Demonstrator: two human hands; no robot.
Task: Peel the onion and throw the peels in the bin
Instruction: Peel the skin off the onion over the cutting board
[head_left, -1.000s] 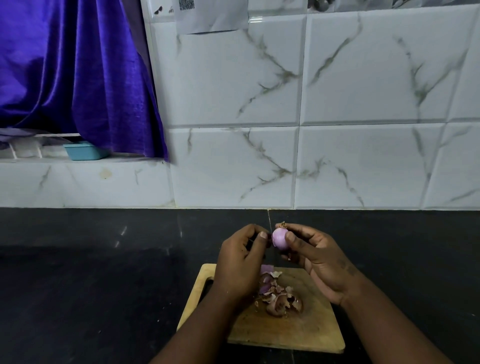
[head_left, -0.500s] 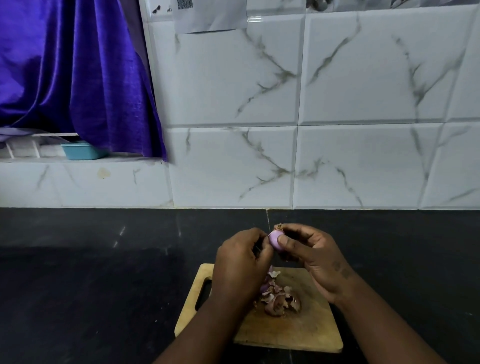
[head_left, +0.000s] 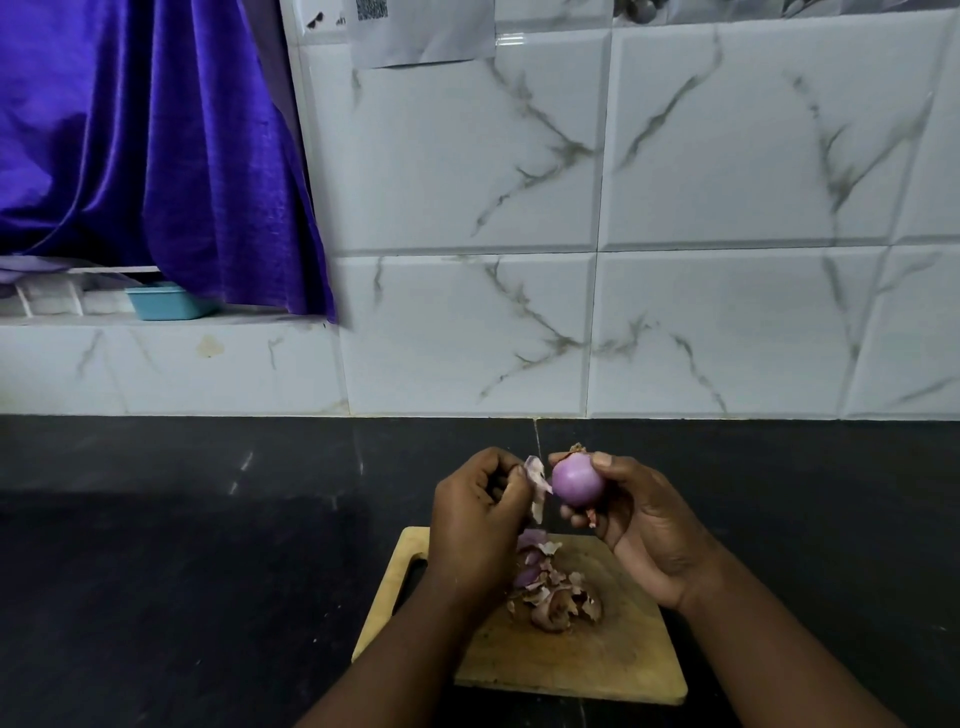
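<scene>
The person stands at a dark counter (head_left: 208, 545) with a wooden board (head_left: 597, 660) near the front edge. The step in hand is stripping skin from the onion (head_left: 577, 480), which is held in the air above the far end of the board.

To do this step well:
1. Keep the onion steady in the right hand (head_left: 644, 535) and turn it only between pulls.
2. Pull each strip along the curve of the bulb, from the top toward the root, so it comes away whole.
3. Let go of each strip over the pile (head_left: 550, 592), so nothing scatters onto the counter.
4. Check the dry tuft at the top of the bulb; it likely needs pinching off last.

Right hand: fingers curled loosely round the onion, thumb on its right side, fingertips (head_left: 563, 460) at the top and underneath. The grip is a cradle, not a squeeze. Most of the facing side of the bulb looks smooth and purple, so the peeling is judged to be well along.

Left hand (head_left: 478, 519): fingers drawn together, pinching a pale strip of peel (head_left: 537, 486) between thumb and fingertips. The strip hangs just left of the onion; whether it is free of the bulb or joined at one edge is not clear from this angle.

The pile lies on the board, near its middle, partly hidden by the left wrist. No bin is in view, so the disposal step is not yet begun.
</scene>
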